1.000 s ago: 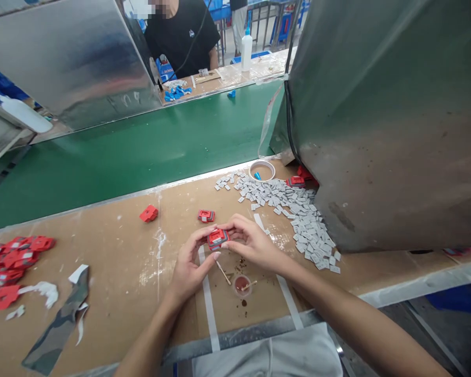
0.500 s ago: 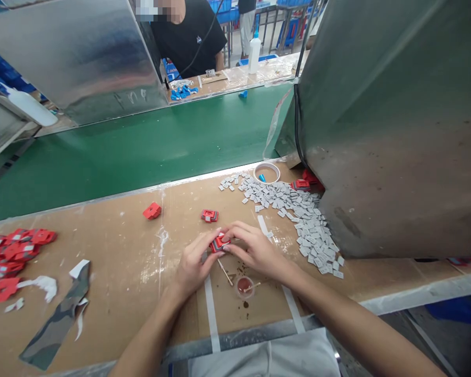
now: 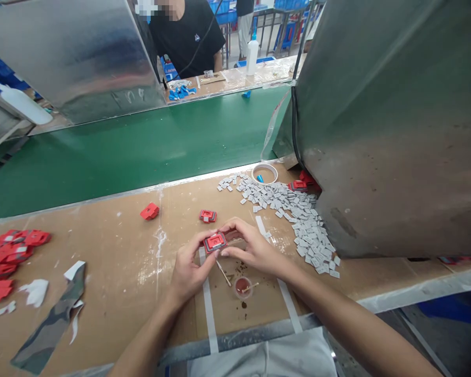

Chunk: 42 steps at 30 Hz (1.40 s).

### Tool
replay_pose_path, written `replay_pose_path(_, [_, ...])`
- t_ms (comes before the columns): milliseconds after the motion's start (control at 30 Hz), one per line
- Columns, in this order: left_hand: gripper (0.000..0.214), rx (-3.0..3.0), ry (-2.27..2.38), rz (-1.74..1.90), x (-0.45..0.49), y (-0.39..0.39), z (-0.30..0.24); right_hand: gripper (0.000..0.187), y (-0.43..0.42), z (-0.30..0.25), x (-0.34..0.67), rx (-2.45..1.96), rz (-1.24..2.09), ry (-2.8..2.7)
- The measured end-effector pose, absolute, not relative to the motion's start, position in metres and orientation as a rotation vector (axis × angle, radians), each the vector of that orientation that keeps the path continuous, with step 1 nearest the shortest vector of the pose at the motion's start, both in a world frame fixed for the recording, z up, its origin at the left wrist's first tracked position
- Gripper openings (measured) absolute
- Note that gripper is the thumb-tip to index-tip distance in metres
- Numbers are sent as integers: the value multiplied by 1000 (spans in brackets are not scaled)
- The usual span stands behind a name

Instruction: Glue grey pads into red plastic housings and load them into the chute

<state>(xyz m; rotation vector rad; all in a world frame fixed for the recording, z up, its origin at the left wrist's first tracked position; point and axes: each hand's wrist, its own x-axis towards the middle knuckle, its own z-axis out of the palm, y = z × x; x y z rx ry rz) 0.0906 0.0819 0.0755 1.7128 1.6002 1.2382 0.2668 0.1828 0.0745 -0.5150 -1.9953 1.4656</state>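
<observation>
A small red and grey plastic part (image 3: 215, 242) with a rectangular recess faces up between my hands. My left hand (image 3: 191, 264) grips its left side between thumb and fingers. From the right, my right hand (image 3: 245, 242) holds the part's other edge, fingers at the back and thumb near the front. Just beyond lies a similar red and grey part (image 3: 208, 215). Below my hands a thin stick (image 3: 224, 273) rests on the cardboard. Beside it stands a small clear cup (image 3: 243, 287) of reddish-brown liquid with another stick in it.
Many small grey tiles (image 3: 306, 225) spread at the right, near a tape roll (image 3: 264, 174). A metal housing (image 3: 396, 131) rises there. Red parts (image 3: 11, 251) pile at the left, beside a camouflage strip (image 3: 55, 324). Beyond runs a green conveyor belt (image 3: 141, 152); a person sits across it.
The red part has turned so its recessed face shows more fully. My right fingers have shifted from its top to its far and right edges. The view has moved slightly.
</observation>
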Motion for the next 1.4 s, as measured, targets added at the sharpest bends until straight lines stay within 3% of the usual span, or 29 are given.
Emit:
replay_pose_path(67, [27,1502,1549,1313,93,81,75,35,182,76,266,-516,1483,-2012])
replay_pose_path(400, [10,1312,1469,1373,92,85,75,16,179,75,265,-552,1336,-2088])
replay_pose_path(700, [19,1160,1427,1347,91,88,74,17,178,76,265,-527,1314,-2094])
replay_pose_path(1033, [10,1332,1535,1298,88,80,80,12,172,72,267,-450,1180,-2174])
replay_pose_path(1267, [11,1451,1555,1341,90,81,81,17,172,71,262,-484,1537,-1881])
replay_pose_path(1400, [43,1398,1457,1368,93,83,75,20,169,70,261,-488,1803,-1636])
